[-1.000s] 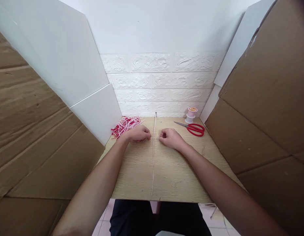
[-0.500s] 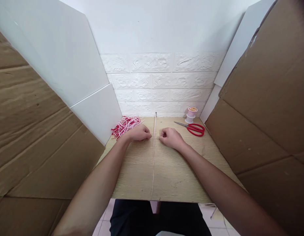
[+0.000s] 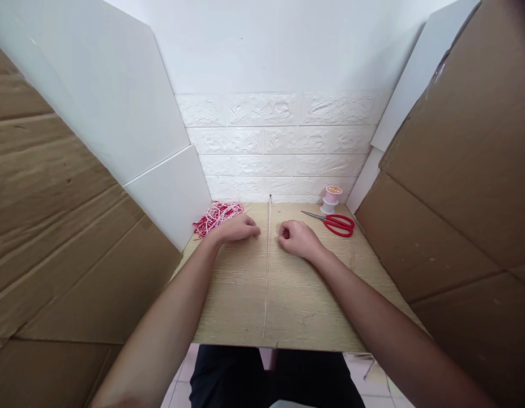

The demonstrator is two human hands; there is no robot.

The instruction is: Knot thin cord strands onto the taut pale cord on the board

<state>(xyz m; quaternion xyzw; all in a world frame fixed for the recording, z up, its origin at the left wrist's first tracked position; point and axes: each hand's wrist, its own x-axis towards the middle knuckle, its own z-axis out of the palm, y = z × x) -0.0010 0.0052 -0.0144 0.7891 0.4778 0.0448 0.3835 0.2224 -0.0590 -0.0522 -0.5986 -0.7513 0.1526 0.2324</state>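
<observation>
A thin pale cord (image 3: pixel 267 277) runs straight down the middle of the wooden table (image 3: pixel 296 300), from a small pin at the back edge to the front edge. My left hand (image 3: pixel 239 229) rests on the table just left of the cord, fingers curled in a pinch. My right hand (image 3: pixel 297 238) rests just right of it, also curled. A fine strand seems to cross between the two hands over the cord; it is too thin to make out clearly.
A heap of red and white cords (image 3: pixel 214 216) lies at the back left. Red-handled scissors (image 3: pixel 335 222) and a small pink spool (image 3: pixel 331 198) sit at the back right. Cardboard sheets (image 3: pixel 457 187) and white boards (image 3: pixel 169 192) wall in both sides.
Both hands stay in almost the same place; the view has shifted very slightly. The short strand between the fists looks a little less taut than one second ago.
</observation>
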